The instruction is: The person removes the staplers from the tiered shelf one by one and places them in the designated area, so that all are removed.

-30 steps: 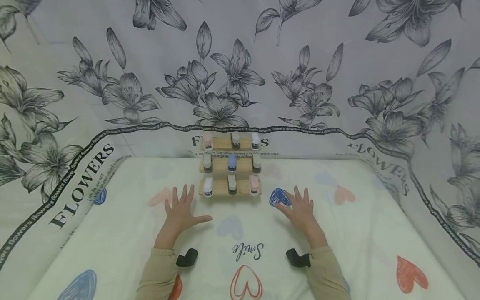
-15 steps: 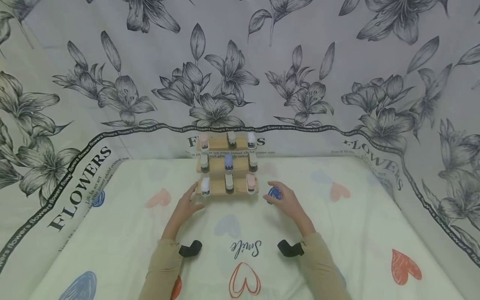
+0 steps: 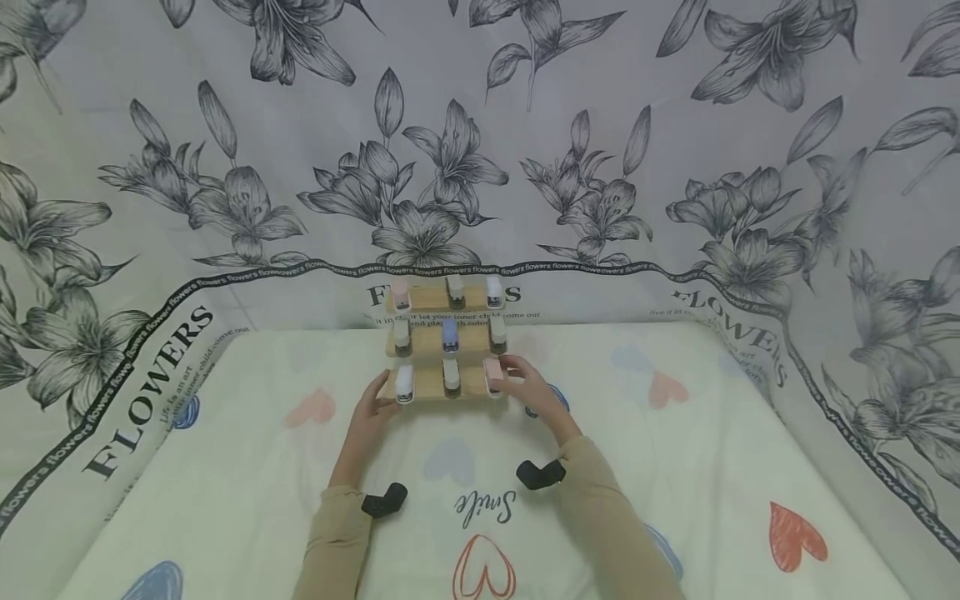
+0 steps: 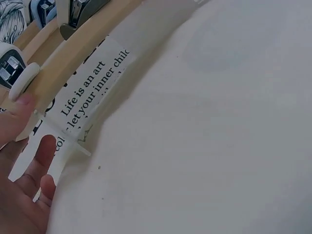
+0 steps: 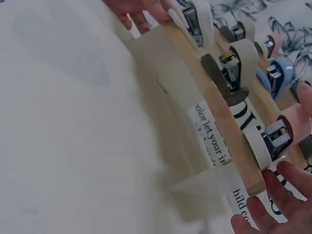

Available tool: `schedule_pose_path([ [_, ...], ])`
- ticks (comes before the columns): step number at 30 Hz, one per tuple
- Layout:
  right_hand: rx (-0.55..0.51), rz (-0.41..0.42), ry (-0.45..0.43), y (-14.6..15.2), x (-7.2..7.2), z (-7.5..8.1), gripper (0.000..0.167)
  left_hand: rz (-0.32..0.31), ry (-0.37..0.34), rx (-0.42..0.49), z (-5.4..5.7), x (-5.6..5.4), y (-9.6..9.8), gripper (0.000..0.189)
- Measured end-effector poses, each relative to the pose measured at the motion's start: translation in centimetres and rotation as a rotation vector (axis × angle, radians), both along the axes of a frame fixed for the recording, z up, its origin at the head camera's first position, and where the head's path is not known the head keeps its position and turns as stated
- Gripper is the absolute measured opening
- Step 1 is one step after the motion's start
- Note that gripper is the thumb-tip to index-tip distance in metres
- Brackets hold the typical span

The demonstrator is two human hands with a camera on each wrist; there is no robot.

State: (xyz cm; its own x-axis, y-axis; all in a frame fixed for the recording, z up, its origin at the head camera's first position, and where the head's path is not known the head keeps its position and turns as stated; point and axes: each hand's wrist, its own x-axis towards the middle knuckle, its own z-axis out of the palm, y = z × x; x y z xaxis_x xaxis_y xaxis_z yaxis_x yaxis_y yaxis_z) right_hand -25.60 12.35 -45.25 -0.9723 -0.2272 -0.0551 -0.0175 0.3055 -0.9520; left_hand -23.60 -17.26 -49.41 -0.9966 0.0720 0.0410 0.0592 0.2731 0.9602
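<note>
A three-tier wooden display rack (image 3: 430, 385) with several small staplers stands at the table's far edge. My left hand (image 3: 369, 418) is at the left end of its lowest shelf, beside a white stapler (image 3: 404, 383). In the left wrist view the left thumb (image 4: 23, 103) presses the shelf end by that stapler's base, with other fingers spread below. At the opposite end, my right hand (image 3: 534, 392) reaches around a pink stapler (image 5: 292, 126). Its fingers (image 5: 287, 178) are spread at the shelf end, fingertips close to the wood. A beige stapler (image 3: 451, 377) sits between the two.
Above are a blue stapler (image 3: 449, 333) and other beige, pink and white ones. Clear side panels (image 5: 209, 180) support the shelves. A flower-printed curtain (image 3: 585, 167) hangs behind. The pale tablecloth (image 3: 247, 467) has printed hearts.
Both hands started open and spread apart on either side of the rack. They have moved inward to its ends, the right hand travelling left to the pink stapler. The rack's staplers kept their places.
</note>
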Motion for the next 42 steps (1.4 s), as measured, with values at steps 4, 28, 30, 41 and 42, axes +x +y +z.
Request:
schedule_pose_path([
  [4,0.009,-0.014,-0.016,-0.1,-0.2,-0.3,0.070,0.014,0.042,0.003,-1.0,0.2,0.4,0.066],
  [28,0.049,-0.126,0.158,1.3,2.5,-1.7,0.058,-0.046,0.027,0.015,-2.7,1.4,-0.3,0.072],
  [30,0.051,-0.129,0.159,1.8,2.7,-1.5,0.058,-0.049,0.032,0.016,-2.5,1.6,-0.2,0.072],
  [41,0.010,-0.157,0.132,4.2,2.2,-1.8,0.063,-0.062,0.079,0.010,-1.6,0.9,-0.3,0.073],
  [42,-0.008,-0.158,0.122,4.4,2.1,-1.8,0.064,-0.057,0.079,0.003,-1.5,0.9,-0.3,0.073],
])
